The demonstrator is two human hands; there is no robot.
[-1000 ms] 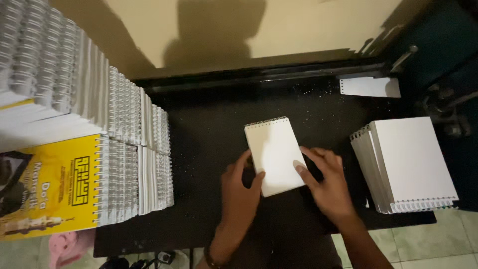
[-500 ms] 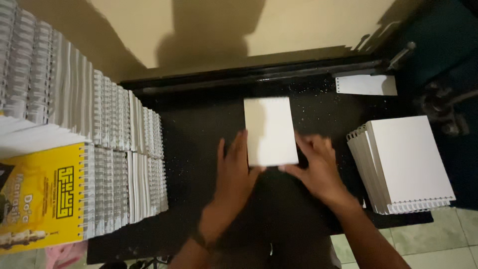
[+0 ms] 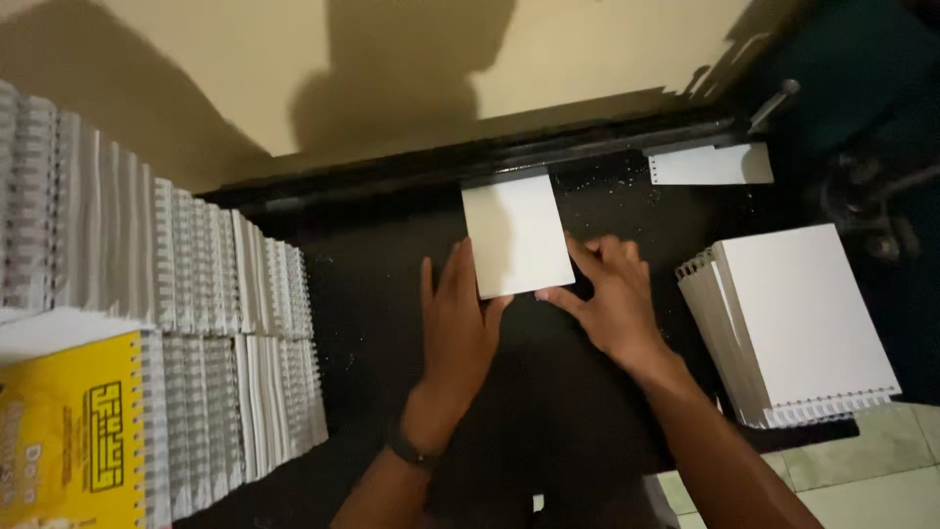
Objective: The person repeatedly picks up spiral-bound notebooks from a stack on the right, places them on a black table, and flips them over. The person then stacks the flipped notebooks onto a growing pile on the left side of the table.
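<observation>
A small white notepad (image 3: 516,233) lies flat on the black table (image 3: 382,284), its far edge tucked under the long black bar (image 3: 587,147) of a machine at the back. My left hand (image 3: 458,318) rests flat on the table with its fingertips against the pad's left and near edge. My right hand (image 3: 607,294) presses its fingertips against the pad's near right corner. Neither hand grips it.
Rows of stacked spiral-bound pads (image 3: 166,323) fill the left side, with a yellow-covered pad (image 3: 64,431) on top at the front left. A stack of white pads (image 3: 798,323) sits at the right. A punched white strip (image 3: 710,165) lies near the bar. Tiled floor (image 3: 862,480) shows bottom right.
The notepad was turned straight and slid away from me until its far edge went under the bar. Both hands followed it forward.
</observation>
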